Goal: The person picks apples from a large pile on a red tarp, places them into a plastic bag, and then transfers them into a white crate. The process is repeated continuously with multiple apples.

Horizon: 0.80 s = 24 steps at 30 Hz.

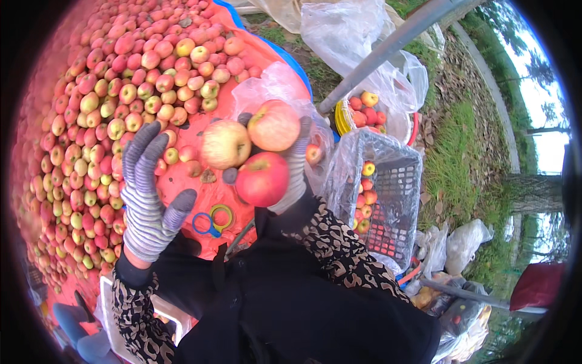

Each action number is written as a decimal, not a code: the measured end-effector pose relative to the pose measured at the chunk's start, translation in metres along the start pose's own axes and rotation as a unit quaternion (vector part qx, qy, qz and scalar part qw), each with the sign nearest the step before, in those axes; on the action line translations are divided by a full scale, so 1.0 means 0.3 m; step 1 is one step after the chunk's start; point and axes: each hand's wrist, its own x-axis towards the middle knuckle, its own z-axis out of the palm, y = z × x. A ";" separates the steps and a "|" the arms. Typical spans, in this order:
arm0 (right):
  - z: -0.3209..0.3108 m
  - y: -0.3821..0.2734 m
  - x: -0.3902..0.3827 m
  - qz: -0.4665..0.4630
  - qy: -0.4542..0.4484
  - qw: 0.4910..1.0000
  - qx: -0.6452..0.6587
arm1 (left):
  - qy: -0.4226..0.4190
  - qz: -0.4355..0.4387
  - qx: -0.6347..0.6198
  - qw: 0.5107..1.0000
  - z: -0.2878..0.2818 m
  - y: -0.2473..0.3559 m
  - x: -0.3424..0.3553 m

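One pale yellow apple [225,144], one pink-blushed apple [274,125] and one red apple [262,180] clamped together in the fingers of the right hand [296,175], above the red sheet [211,196] beside the apple heap [142,79]. On the left hand [145,203], fingers apart and holding nothing, close to the pale yellow apple. Seemingly at the gathering or sorting step. Next, probably needed: a steady clasp, then a gentle, one-by-one release to avoid bruising.

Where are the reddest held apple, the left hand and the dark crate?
Reddest held apple [262,179]: head view, middle of its skin.
Left hand [143,207]: head view, just below the fingers.
Dark crate [397,177]: head view, its side wall.
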 end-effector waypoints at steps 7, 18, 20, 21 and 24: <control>-0.260 -0.603 -0.423 -0.227 0.272 0.910 -0.216 | 0.017 -0.099 -0.001 0.995 0.001 -0.243 -0.015; -0.964 -0.769 -0.960 0.350 0.639 0.329 -0.601 | -0.135 -0.445 -0.066 0.883 0.199 -0.785 -0.302; -0.912 -0.834 -0.980 0.251 0.647 0.302 -0.653 | -0.180 -0.442 -0.014 0.879 0.313 -0.790 -0.298; -0.876 -0.870 -0.957 0.125 0.635 0.313 -0.695 | -0.158 -0.530 -0.094 0.828 0.373 -0.793 -0.300; -0.665 -0.870 -0.668 -0.234 0.552 0.487 -0.634 | -0.170 -0.476 0.032 0.862 0.507 -0.918 -0.437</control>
